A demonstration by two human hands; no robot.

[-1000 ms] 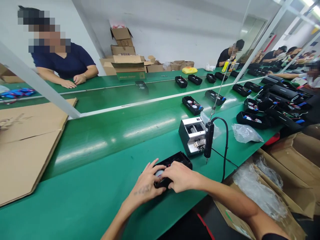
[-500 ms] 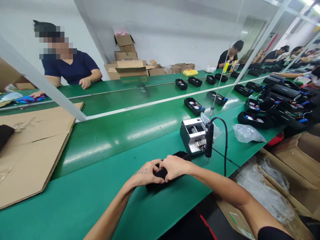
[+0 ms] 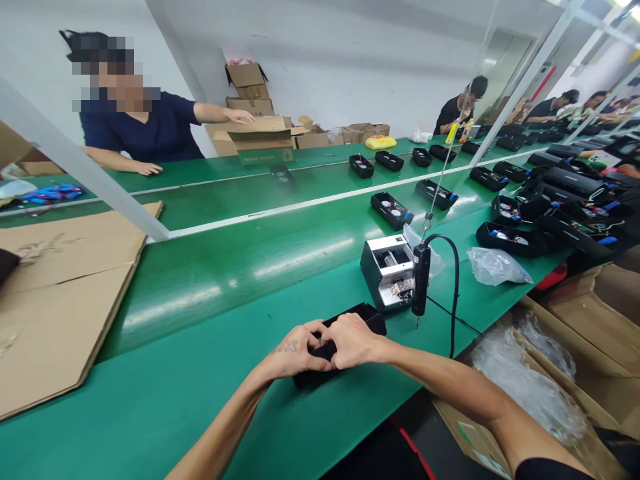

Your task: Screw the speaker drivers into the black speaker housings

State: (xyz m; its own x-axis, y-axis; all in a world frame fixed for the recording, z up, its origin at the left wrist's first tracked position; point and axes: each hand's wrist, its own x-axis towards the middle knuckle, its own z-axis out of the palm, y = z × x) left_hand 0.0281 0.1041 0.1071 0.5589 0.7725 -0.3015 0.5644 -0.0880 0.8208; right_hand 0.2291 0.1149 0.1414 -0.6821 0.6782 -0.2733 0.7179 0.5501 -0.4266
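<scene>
A black open-topped casing (image 3: 371, 319) lies at a slant on the green bench, close in front of me. My left hand (image 3: 296, 348) is curled over its left part, thumb on the near side and fingers inside. My right hand (image 3: 354, 341) grips beside it, fingers bent down into the casing, and the two hands touch. What the fingertips press or hold inside is hidden. Just beyond the right hand, an electric screwdriver (image 3: 421, 280) hangs tip down from a cord. Behind it stands a silver-and-black screw feeder (image 3: 389, 267).
Flattened cardboard (image 3: 65, 293) covers the left. Black casings with round parts (image 3: 393, 211) sit on the conveyor belt (image 3: 240, 260), and several more pile up at right. A plastic bag (image 3: 497, 265) lies near open cartons (image 3: 590, 320). Across the belt sits a co-worker (image 3: 145, 127).
My hands stay at the casing with only a slight shift. The co-worker across the belt has stretched one arm out toward the cartons.
</scene>
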